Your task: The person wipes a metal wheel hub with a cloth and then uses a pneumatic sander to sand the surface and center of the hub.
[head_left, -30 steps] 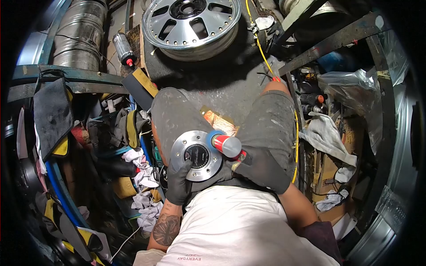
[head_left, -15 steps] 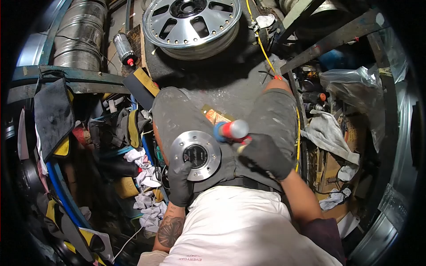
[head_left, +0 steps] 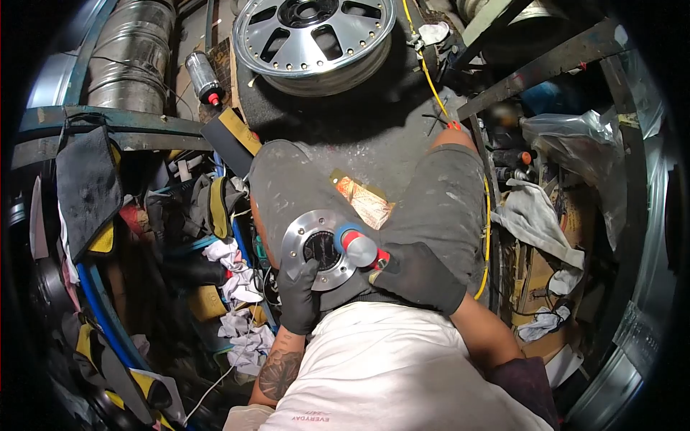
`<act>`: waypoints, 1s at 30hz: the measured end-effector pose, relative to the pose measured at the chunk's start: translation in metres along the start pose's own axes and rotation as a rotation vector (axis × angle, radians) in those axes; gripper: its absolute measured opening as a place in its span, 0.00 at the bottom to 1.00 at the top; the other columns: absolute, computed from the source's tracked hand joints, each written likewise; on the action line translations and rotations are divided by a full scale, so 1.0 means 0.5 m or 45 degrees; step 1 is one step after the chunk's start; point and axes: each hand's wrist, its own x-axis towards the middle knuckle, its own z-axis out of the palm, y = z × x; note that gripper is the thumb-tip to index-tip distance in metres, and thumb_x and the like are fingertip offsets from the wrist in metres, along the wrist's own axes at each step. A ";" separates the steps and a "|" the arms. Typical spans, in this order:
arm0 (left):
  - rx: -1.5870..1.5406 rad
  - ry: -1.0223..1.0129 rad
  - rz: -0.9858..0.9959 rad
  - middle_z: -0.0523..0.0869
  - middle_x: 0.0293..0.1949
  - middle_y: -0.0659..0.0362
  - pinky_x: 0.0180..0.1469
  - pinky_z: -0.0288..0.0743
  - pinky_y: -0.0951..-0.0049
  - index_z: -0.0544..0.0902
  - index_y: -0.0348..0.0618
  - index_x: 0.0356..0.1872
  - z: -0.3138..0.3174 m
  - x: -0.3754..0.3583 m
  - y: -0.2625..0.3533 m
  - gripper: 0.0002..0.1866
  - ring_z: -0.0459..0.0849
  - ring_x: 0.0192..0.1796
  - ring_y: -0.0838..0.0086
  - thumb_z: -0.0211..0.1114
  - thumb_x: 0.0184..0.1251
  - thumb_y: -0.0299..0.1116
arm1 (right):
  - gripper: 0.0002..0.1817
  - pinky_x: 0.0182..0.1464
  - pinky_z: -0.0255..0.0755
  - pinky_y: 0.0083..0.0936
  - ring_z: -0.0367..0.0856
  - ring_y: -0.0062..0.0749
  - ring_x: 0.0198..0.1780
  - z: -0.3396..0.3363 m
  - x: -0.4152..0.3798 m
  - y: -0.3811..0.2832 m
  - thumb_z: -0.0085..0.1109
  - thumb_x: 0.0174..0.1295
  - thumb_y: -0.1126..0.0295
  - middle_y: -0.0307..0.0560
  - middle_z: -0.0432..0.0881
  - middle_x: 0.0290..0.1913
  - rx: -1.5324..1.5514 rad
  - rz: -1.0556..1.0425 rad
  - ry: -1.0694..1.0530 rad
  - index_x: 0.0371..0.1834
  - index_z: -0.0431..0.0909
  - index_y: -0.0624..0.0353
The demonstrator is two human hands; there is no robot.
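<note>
Left hand (head_left: 298, 294), black glove, pinching lower rim of metal disc (head_left: 316, 248) on lap. Right hand (head_left: 417, 276), gloved, wrapped tight round red/silver tool (head_left: 357, 246), blue tip touching disc's right edge, just above left hand's fingers.

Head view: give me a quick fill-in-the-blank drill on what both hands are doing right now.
1. The left hand holds a round metal disc resting on the person's ____ thigh.
2. The right hand holds a tool with a red body and a ____ ring against the disc.
3. Both hands wear ____ gloves.
4. On the floor ahead lies a silver car ____.

Missing words: left; blue; black; wheel
</note>
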 end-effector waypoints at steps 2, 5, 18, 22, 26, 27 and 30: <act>0.092 -0.021 0.013 0.87 0.56 0.57 0.58 0.79 0.71 0.79 0.36 0.65 0.006 -0.002 0.009 0.19 0.86 0.54 0.75 0.66 0.76 0.28 | 0.23 0.45 0.80 0.48 0.88 0.56 0.39 0.013 -0.005 0.005 0.74 0.55 0.53 0.58 0.87 0.34 -0.162 -0.050 0.085 0.43 0.85 0.62; 0.124 -0.042 0.014 0.86 0.59 0.55 0.59 0.80 0.70 0.77 0.36 0.68 -0.004 0.005 -0.003 0.22 0.86 0.56 0.74 0.66 0.77 0.30 | 0.24 0.45 0.80 0.49 0.88 0.56 0.39 0.018 0.001 -0.006 0.73 0.56 0.51 0.56 0.88 0.35 -0.278 -0.105 0.164 0.45 0.83 0.60; 0.012 -0.096 -0.074 0.87 0.58 0.55 0.62 0.80 0.69 0.76 0.34 0.69 0.005 0.011 0.025 0.26 0.86 0.58 0.72 0.71 0.73 0.32 | 0.21 0.47 0.81 0.34 0.91 0.41 0.40 -0.018 0.032 0.000 0.74 0.59 0.63 0.57 0.90 0.41 0.014 -0.206 0.118 0.54 0.87 0.60; -0.028 -0.104 -0.080 0.86 0.59 0.55 0.62 0.80 0.69 0.76 0.34 0.69 0.011 0.016 0.025 0.26 0.86 0.58 0.72 0.70 0.73 0.31 | 0.21 0.48 0.81 0.32 0.90 0.37 0.41 -0.012 0.023 0.006 0.73 0.62 0.62 0.55 0.91 0.42 0.076 -0.140 -0.055 0.56 0.87 0.60; -0.046 -0.096 -0.072 0.86 0.60 0.55 0.62 0.80 0.69 0.76 0.34 0.68 0.009 0.013 0.022 0.24 0.86 0.58 0.71 0.66 0.75 0.31 | 0.21 0.48 0.81 0.33 0.90 0.38 0.41 0.005 0.024 0.003 0.73 0.63 0.60 0.54 0.91 0.42 0.075 -0.099 -0.192 0.56 0.87 0.60; -0.049 -0.089 -0.082 0.86 0.59 0.55 0.62 0.80 0.69 0.77 0.35 0.67 0.008 0.012 0.021 0.22 0.86 0.58 0.71 0.64 0.76 0.30 | 0.21 0.48 0.81 0.33 0.90 0.38 0.40 0.007 0.024 0.003 0.73 0.63 0.60 0.55 0.91 0.41 0.107 -0.086 -0.200 0.55 0.86 0.60; -0.158 -0.111 -0.096 0.85 0.62 0.54 0.64 0.79 0.67 0.75 0.34 0.70 0.024 0.010 0.040 0.24 0.85 0.61 0.71 0.63 0.77 0.33 | 0.22 0.48 0.80 0.39 0.89 0.50 0.40 -0.006 0.029 -0.015 0.72 0.60 0.57 0.59 0.89 0.40 0.165 -0.033 -0.138 0.52 0.86 0.59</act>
